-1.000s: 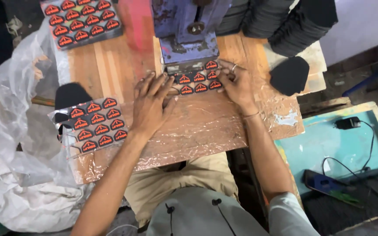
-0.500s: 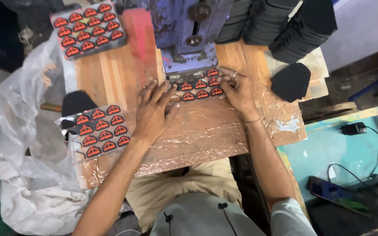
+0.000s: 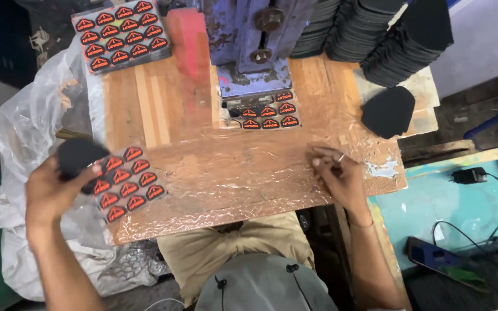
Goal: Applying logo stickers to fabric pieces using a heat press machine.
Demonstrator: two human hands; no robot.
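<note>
Foil-wrapped wooden bench (image 3: pixel 249 173) below blue press (image 3: pixel 255 40); left hand (image 3: pixel 50 190) clasping black piece (image 3: pixel 76 156) (beside patch sheet (image 3: pixel 128 183)), right hand (image 3: pixel 338 175) fingers curled, resting on foil, grasping nothing visible.

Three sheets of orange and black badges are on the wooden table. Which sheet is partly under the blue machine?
The middle sheet, tucked under the blue press. The far-left sheet and the sheet by the left hand lie clear.

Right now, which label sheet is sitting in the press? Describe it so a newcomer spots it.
Start at the blue press at the wooden bench's far edge. The sheet under it carries orange-on-black labels; unlike the two sheets to the left, it lies partly beneath the press head.
</note>
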